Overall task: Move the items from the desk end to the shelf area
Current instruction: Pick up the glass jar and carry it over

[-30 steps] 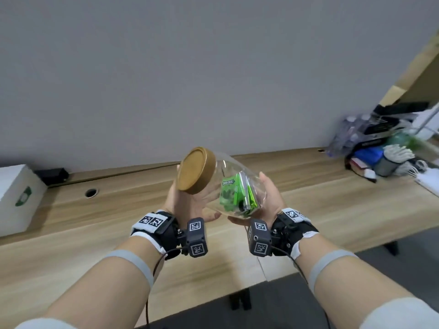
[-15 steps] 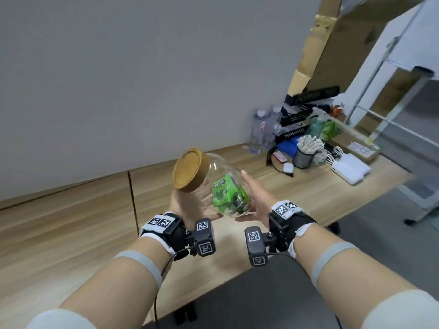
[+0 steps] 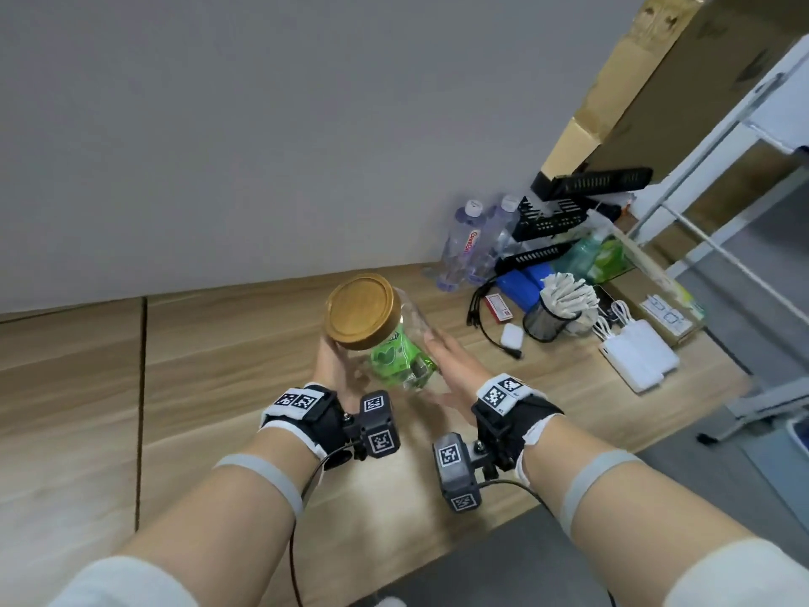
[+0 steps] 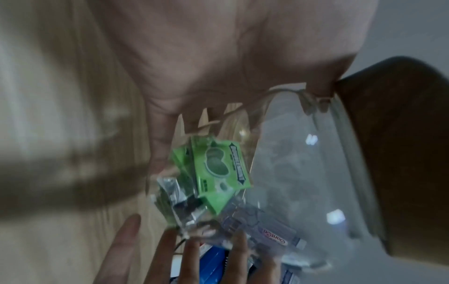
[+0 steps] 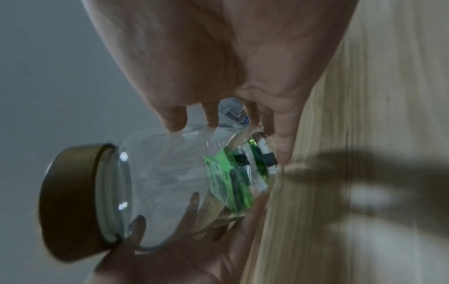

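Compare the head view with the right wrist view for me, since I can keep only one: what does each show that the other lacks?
Head only: the two water bottles, mesh pen cup, white power banks and shelf frame.

Right wrist only: the jar's clear side seen close up, with the fingers lying against it.

Both: the left hand and right hand holding the jar, its brown lid, and green packets inside.

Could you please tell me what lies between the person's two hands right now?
The head view shows a clear jar between the left hand and right hand.
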Demonstrator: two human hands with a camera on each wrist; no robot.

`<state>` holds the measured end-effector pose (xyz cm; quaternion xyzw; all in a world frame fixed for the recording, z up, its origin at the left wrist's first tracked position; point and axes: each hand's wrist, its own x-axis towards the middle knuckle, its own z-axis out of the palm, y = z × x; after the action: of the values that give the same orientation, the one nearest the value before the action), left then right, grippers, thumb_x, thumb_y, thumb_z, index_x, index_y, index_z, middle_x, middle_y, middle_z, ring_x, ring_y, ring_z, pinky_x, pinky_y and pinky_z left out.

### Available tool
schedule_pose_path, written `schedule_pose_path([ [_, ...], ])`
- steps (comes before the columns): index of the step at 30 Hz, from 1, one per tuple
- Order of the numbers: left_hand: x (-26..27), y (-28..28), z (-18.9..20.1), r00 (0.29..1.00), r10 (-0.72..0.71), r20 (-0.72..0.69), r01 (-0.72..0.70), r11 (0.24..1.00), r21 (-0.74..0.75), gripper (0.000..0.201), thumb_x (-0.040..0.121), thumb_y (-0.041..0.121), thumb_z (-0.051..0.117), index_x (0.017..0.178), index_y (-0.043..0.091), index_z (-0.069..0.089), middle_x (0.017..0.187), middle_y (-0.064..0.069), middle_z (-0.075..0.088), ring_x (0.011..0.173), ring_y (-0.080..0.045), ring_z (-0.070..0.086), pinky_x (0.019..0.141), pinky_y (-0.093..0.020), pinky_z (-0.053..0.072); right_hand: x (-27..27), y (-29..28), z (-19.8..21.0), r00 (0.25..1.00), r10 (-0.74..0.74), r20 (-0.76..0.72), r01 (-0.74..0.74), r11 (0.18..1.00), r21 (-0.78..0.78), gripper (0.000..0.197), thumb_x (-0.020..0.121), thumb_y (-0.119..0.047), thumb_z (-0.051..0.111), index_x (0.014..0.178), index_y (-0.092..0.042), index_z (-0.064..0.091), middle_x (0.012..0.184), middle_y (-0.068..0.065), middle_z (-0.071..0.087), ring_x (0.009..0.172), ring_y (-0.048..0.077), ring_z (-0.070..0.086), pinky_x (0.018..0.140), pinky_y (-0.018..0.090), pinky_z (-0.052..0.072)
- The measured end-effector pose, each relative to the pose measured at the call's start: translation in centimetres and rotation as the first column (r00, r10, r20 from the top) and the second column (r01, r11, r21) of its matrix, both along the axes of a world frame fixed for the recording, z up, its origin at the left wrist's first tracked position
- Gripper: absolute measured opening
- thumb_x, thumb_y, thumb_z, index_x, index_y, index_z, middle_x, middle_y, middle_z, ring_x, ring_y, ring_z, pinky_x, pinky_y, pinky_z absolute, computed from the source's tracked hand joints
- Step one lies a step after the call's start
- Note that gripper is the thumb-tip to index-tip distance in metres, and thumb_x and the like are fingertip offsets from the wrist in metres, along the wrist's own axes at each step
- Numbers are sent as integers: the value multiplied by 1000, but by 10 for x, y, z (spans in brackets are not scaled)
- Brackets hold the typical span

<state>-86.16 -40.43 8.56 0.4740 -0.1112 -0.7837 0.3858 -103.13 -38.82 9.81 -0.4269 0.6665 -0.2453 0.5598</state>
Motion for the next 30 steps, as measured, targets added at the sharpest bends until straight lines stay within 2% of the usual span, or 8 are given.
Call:
schedule_pose_path([
  [3,-14,-30,-7,999,22,-50,-19,998,52,84,86,79,36,117,4,57,124,-23,58,102,-39,62,68,-47,58,-10,-33,-10,1000,-16,-3,16,1000,1,73,91,-68,42,154,-39,20,163,-3,21,146,28,28,115,57,30],
  [7,-33,-63,-10,997,70,25,-73,992,107,73,86,78,39,104,12,64,96,-19,68,86,-36,67,70,-46,56,-29,-77,-29,999,-6,40,3,997,75,72,83,-74,48,147,-52,24,161,-8,24,138,33,41,104,57,45],
  [10,-47,-89,-15,989,80,126,-91,993,78,71,87,78,37,118,18,59,120,-17,58,100,-35,59,76,-52,55,-46,-104,-43,967,-100,235,56,981,187,56,98,-44,52,149,-46,29,152,-3,39,112,34,65,83,50,59],
  [13,-63,-116,-31,973,137,184,-155,984,88,82,86,79,38,142,19,45,147,-16,41,101,-34,55,90,-69,49,-62,-134,-67,933,-80,352,6,978,206,54,100,-41,50,149,-48,29,154,5,40,108,36,67,91,56,54],
  [19,-103,-151,-31,935,165,314,-209,971,113,57,90,73,41,98,19,58,93,-6,63,77,-23,67,82,-52,57,-89,-180,-87,891,-130,435,-8,953,302,47,104,-42,42,147,-50,27,147,9,49,109,36,64,97,59,50],
  [23,-114,-172,-36,914,256,314,-294,953,78,78,80,72,63,137,21,47,123,-7,58,108,-35,64,80,-64,56,-101,-200,-95,876,-156,457,9,952,306,43,101,-42,46,141,-50,34,137,8,58,104,32,68,99,58,48],
  [27,-118,-186,-39,875,290,387,-331,943,42,95,67,75,72,142,24,47,139,-6,53,123,-35,54,81,-62,57,-112,-205,-99,834,-227,503,62,945,322,13,99,-34,53,111,-34,58,107,2,72,100,23,69,106,54,44],
  [30,-122,-184,-42,868,336,367,-354,935,-18,75,78,63,72,137,21,52,133,-5,57,122,-29,54,86,-55,58,-111,-202,-105,843,-232,485,79,946,315,7,98,-27,57,96,-22,61,92,4,71,89,19,67,104,55,46],
])
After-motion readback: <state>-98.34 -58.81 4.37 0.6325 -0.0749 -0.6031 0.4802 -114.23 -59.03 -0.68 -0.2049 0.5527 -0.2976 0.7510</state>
